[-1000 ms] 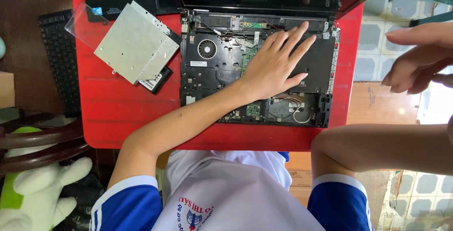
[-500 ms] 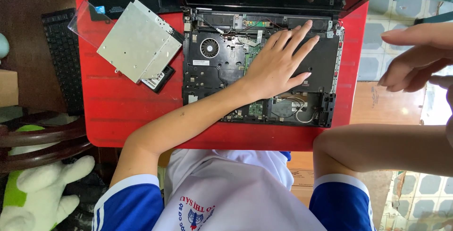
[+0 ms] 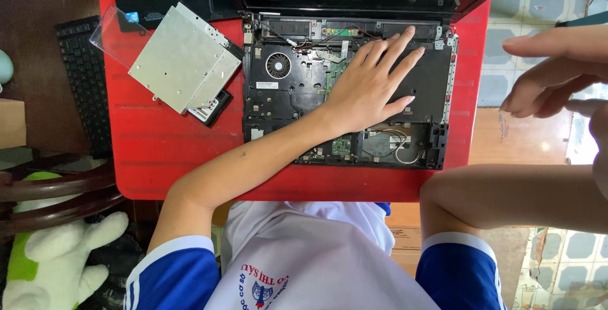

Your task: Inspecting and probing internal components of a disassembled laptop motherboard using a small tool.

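Resting flat, fingers spread, the left hand [image 3: 373,85] presses the opened laptop base [image 3: 345,88]; right hand [image 3: 551,75] hovers loosely curled, empty.

Bright, even daylight falls across the red table [image 3: 158,158], strongest at the right, where the tiled floor [image 3: 573,139] washes out in glare. The raised right hand [image 3: 557,75] blurs close to the lens. Left edge sits dim.

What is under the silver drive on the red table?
Under the silver optical drive a small dark part pokes out at its lower corner, and a clear plastic piece at its left. The rest is covered.
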